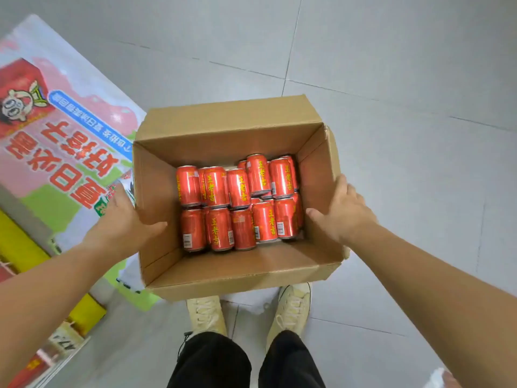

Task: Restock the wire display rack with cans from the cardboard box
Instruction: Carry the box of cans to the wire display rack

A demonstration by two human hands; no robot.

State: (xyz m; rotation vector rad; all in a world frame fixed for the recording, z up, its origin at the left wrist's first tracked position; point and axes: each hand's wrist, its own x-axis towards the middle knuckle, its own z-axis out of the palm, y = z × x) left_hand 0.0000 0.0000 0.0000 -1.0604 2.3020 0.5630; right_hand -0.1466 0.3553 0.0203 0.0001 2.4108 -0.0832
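— What's on the far left?

— A big printed poster (64,135), pink, green and red with large characters, lying flat on the grey tiled floor (391,79). Toward the bottom corner a yellow strip (16,242) runs beside it. I cannot tell what it belongs to.

— And the left hand?

— The left hand (121,217) grips the left wall of the cardboard box (223,127), with the thumb hooked over the rim on the inside and the fingers hidden on the outside.

— Where is the box itself?

— In the middle, open at the top, its left side overlapping the edge of the poster. I cannot tell whether it rests on the floor or is held up.

— The cans?

— The cans (237,203) are inside, on the bottom of the box. They are red with yellow characters and lie on their sides in two rows, touching one another. Toward the right a few more lie on top of the others. Bare cardboard shows along the left and near sides.

— The right hand?

— The right hand (344,211) clasps the right wall the same way, thumb inside and fingers over the flap folded down outside. The two hands are well apart, with the box between them.

— Anything nearer?

— Two pale shoes (207,315) just under the near wall, and black trousers (209,362).
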